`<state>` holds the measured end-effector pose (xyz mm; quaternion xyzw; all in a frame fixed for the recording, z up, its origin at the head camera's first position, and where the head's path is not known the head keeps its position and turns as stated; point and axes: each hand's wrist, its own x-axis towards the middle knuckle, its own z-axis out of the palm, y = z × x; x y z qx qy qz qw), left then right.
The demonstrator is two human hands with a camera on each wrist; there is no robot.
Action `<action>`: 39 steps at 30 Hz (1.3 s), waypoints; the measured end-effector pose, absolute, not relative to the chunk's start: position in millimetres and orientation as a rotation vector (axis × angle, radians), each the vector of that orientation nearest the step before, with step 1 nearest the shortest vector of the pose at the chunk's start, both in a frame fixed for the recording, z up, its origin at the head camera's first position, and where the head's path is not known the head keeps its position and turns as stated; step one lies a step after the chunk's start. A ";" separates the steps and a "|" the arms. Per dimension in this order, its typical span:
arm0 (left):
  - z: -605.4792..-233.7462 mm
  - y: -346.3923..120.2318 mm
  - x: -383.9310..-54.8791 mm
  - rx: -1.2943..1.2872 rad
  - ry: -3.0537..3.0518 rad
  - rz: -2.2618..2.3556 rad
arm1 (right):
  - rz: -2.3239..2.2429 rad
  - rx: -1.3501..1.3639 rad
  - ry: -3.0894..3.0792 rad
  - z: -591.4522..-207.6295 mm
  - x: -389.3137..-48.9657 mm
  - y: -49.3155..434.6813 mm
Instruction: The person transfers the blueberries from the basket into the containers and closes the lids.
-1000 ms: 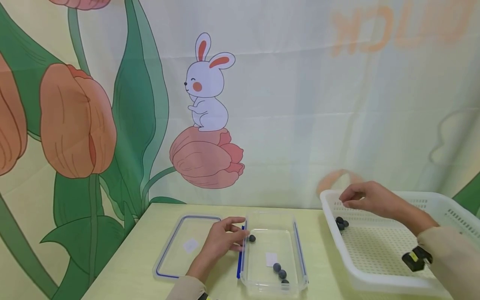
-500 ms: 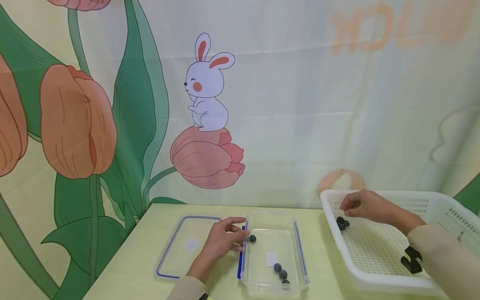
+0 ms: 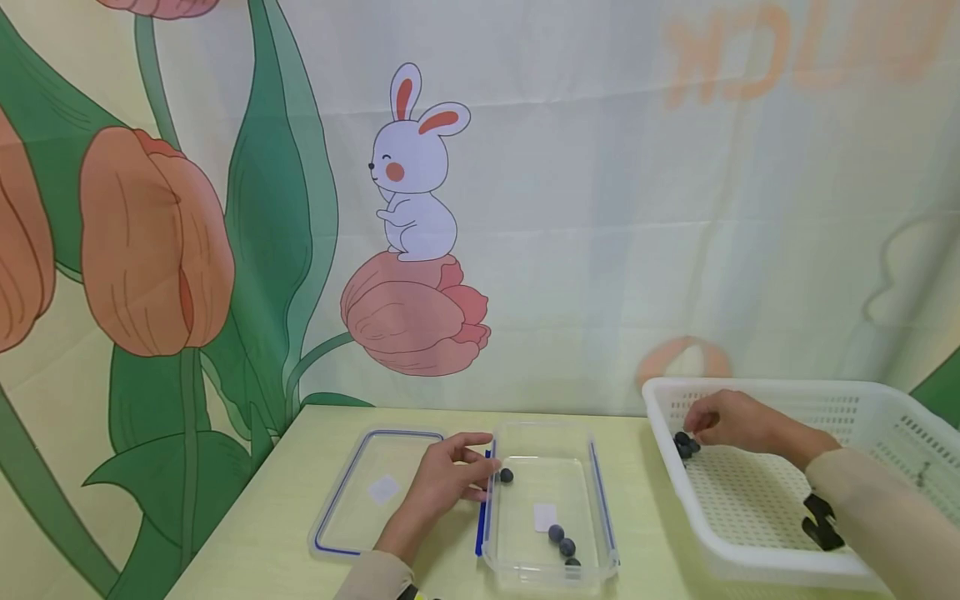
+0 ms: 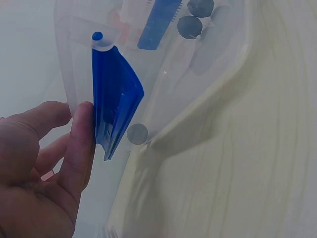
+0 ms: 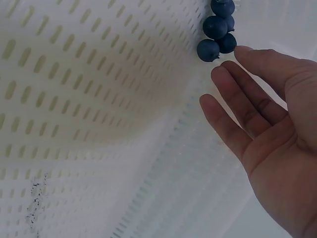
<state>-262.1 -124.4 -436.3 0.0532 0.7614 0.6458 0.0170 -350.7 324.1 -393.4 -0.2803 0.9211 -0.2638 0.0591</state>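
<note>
My left hand (image 3: pixel 447 477) rests its fingertips on the left rim of a clear plastic food box (image 3: pixel 600 533), by its blue side latch (image 4: pixel 116 94). Inside the box, one blueberry (image 3: pixel 506 476) lies near the left wall and several more blueberries (image 3: pixel 567 547) line up at the front right. My right hand (image 3: pixel 731 421) reaches down into a white plastic basket (image 3: pixel 697 521). Its fingers are loosely extended, thumb tip close beside a cluster of blueberries (image 5: pixel 215 27) against the basket's left wall. Whether the thumb touches a berry, I cannot tell.
Left of the box, its clear lid (image 3: pixel 337 500) with a blue seal lies flat on the pale yellow table (image 3: pixel 262 517), partly behind my left forearm. A printed curtain (image 3: pixel 555 250) hangs behind the table. The basket's raised walls surround my right hand.
My right hand has lowered into the basket toward the blueberry cluster, from above its left rim. The left hand stays at the box rim.
</note>
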 end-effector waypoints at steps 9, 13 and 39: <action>-436.4 -124.8 -263.2 0.172 2.358 2.015 | -0.740 -0.837 2.799 -400.5 -354.0 328.2; -436.8 -124.4 -263.4 0.168 2.363 2.011 | -0.688 -0.825 2.802 -402.0 -354.7 328.8; -437.1 -124.0 -262.4 0.143 2.384 1.989 | -0.769 -0.791 2.978 -337.3 -321.8 313.9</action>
